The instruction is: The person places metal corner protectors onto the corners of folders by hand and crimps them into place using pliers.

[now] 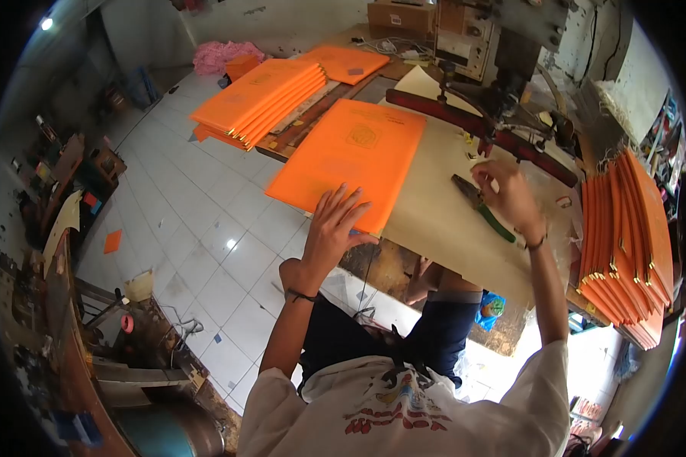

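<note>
Resting spread on the near edge of the orange folder (351, 156) at eleven o'clock, the left hand (335, 223) is touching it; the right hand (508, 194), fingers curled, is hovering beside the green-handled pliers (489, 216) at two o'clock.

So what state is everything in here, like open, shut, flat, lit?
Orange folder under the left hand: closed, lying flat.
Left folder stack: closed, slightly fanned.
Right folder pile: heaped, edges fanned.
Brown paper: spread out beneath the pliers.
Pliers: lying down; jaws too small to judge.
Left hand: fingers spread.
Right hand: fingers curled, grip unclear.
Lamp: lit.
</note>
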`<action>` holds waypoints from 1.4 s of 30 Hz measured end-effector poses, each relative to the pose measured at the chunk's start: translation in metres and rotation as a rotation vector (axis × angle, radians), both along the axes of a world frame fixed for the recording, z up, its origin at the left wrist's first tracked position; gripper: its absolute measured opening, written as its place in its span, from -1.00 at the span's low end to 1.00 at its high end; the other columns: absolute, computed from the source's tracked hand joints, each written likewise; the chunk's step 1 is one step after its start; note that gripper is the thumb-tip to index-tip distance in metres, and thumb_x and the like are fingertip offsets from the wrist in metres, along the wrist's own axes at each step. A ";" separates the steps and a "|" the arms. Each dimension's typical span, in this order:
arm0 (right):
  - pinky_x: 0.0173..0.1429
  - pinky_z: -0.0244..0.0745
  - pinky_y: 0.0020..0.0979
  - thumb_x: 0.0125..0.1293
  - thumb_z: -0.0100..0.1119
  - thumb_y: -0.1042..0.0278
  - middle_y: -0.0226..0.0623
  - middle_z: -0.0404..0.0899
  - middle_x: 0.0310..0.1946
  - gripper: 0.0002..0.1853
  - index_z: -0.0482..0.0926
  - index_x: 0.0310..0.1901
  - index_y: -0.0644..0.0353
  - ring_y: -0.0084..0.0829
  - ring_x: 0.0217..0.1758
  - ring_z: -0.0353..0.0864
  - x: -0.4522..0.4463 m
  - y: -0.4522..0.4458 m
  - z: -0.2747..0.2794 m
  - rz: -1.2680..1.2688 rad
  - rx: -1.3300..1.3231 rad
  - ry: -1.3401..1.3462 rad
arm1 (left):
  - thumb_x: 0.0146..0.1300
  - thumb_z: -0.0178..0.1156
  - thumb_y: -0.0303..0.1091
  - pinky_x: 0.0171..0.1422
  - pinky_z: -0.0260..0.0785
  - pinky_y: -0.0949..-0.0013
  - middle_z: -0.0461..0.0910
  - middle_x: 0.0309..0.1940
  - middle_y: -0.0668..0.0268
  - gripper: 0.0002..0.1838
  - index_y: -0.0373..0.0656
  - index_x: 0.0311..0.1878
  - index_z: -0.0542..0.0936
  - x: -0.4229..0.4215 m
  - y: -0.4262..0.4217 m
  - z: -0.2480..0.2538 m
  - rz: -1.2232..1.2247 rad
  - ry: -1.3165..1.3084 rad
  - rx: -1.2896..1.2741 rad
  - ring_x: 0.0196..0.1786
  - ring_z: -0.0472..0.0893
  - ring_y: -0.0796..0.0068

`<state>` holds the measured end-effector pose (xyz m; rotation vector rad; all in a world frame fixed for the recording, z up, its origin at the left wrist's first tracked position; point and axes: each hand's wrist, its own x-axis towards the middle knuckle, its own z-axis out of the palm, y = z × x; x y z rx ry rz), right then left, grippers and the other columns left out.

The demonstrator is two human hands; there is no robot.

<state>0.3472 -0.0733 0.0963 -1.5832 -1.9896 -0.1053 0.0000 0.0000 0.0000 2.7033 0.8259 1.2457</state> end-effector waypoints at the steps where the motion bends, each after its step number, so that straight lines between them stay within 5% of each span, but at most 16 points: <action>1: -0.10 0.63 -0.32 0.24 0.30 0.44 -0.11 0.72 -0.19 -0.80 0.70 -0.10 0.20 -0.30 -0.25 0.73 -0.011 -0.009 0.005 0.038 0.005 0.061 | -0.03 0.44 -0.01 0.53 0.09 -0.12 0.51 0.32 0.28 -0.33 0.00 0.20 0.62 0.004 0.004 0.000 0.029 0.004 0.014 0.43 0.38 0.11; 7: -0.13 0.63 -0.34 0.20 0.34 0.42 -0.12 0.71 -0.17 -0.75 0.68 -0.08 0.26 -0.25 -0.27 0.72 -0.128 -0.018 -0.040 0.208 -0.094 0.288 | 0.00 0.40 -0.04 0.48 0.16 -0.01 0.61 0.21 0.34 -0.42 -0.05 0.12 0.67 -0.031 0.011 0.006 0.015 0.131 -0.014 0.38 0.46 0.20; 15: -0.14 0.63 -0.35 0.15 0.50 0.21 -0.14 0.73 -0.23 -0.56 0.66 -0.02 0.31 -0.30 -0.29 0.71 -0.182 -0.024 -0.098 -0.051 0.010 0.703 | -0.03 0.42 -0.01 0.42 0.19 0.05 0.68 0.11 0.36 -0.45 -0.06 0.05 0.71 -0.023 0.011 0.003 0.011 0.055 0.029 0.32 0.51 0.22; 42: -0.16 0.61 -0.31 0.22 0.39 0.41 -0.05 0.69 -0.21 -0.75 0.67 -0.11 0.36 -0.21 -0.29 0.71 -0.199 -0.039 -0.094 -0.140 0.079 0.843 | -0.14 0.36 0.18 0.46 0.11 0.07 0.71 0.05 0.41 -0.33 -0.10 -0.01 0.73 -0.015 0.017 -0.015 0.057 0.007 0.038 0.27 0.54 0.28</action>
